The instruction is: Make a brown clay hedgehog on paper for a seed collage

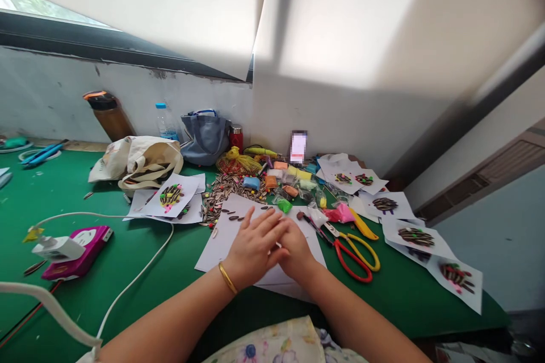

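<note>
From the head view, the left hand, a gold bangle at its wrist, lies across the right hand above a white paper sheet on the green tabletop. The left fingers are spread flat and grip nothing visible; the right fingers are mostly hidden beneath, so their state cannot be told. A few sunflower seeds lie on the sheet just beyond the fingertips, long axes roughly crosswise, nearer the left hand; red-and-yellow scissors lie nearer the right
</note>
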A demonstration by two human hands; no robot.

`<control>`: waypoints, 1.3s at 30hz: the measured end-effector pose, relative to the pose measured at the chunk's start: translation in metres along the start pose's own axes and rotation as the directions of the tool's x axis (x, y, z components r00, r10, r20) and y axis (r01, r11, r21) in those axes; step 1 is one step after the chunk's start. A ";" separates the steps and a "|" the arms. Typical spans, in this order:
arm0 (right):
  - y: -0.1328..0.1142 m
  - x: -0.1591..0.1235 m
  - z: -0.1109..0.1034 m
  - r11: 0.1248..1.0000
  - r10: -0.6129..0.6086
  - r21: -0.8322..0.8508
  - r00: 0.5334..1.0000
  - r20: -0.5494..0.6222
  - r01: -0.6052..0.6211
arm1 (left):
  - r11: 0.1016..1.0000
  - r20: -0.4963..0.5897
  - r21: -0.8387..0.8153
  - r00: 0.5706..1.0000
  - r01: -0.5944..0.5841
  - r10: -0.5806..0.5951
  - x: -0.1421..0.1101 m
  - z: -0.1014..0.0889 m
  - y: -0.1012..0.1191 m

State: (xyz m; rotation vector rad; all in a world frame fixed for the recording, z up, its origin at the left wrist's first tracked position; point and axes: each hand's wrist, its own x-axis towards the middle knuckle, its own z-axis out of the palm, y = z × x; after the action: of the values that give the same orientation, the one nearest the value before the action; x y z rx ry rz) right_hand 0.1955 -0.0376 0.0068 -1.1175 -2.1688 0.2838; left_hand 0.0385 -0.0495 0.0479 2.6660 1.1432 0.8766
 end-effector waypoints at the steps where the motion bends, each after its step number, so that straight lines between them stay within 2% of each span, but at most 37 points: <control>1: 0.002 0.003 -0.005 1.000 0.011 0.025 0.999 -0.033 -0.010 | 0.996 -0.045 -0.029 0.996 0.079 -0.080 0.000 0.000 -0.006; 3: 0.005 0.005 -0.011 0.984 0.085 0.165 0.986 -0.141 -0.061 | 0.969 -0.120 -0.160 0.971 0.189 -0.209 -0.001 0.004 -0.015; 5: 0.007 0.003 -0.011 0.948 0.187 0.295 0.960 -0.208 -0.121 | 0.921 -0.090 -0.292 0.951 0.258 -0.295 -0.002 0.009 -0.020; 7: 0.007 -0.001 -0.008 0.913 0.242 0.379 0.947 -0.210 -0.149 | 0.879 -0.043 -0.368 0.939 0.303 -0.341 -0.003 0.014 -0.021; 10: 0.005 -0.006 -0.004 0.892 0.230 0.432 0.956 -0.183 -0.132 | 0.847 -0.043 -0.418 0.924 0.328 -0.379 -0.003 0.020 -0.023; 15: 0.006 -0.009 -0.004 0.918 0.152 0.393 0.966 -0.209 -0.059 | 0.820 -0.053 -0.459 0.911 0.342 -0.410 -0.005 0.023 -0.029; 18: 0.007 -0.009 -0.004 0.929 0.145 0.366 0.965 -0.217 -0.057 | 0.827 -0.042 -0.446 0.915 0.342 -0.401 -0.005 0.023 -0.032; 24: 0.009 -0.010 -0.006 0.951 0.137 0.303 0.956 -0.258 -0.055 | 0.826 -0.052 -0.411 0.894 0.387 -0.445 -0.002 0.019 -0.034; 30: 0.004 -0.010 -0.007 0.964 0.069 0.265 0.966 -0.248 -0.001 | 0.783 -0.022 -0.480 0.887 0.396 -0.462 -0.001 0.020 -0.034; 39: 0.006 -0.011 -0.004 0.964 0.052 0.266 0.967 -0.248 0.016 | 0.806 -0.042 -0.509 0.926 0.303 -0.375 -0.004 0.024 -0.034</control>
State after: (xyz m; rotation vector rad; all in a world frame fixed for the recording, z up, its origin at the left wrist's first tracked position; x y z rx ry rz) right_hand 0.2061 -0.0433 0.0017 -0.9645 -1.8339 0.4052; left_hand 0.0278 -0.0252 0.0148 1.9374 1.1779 1.1183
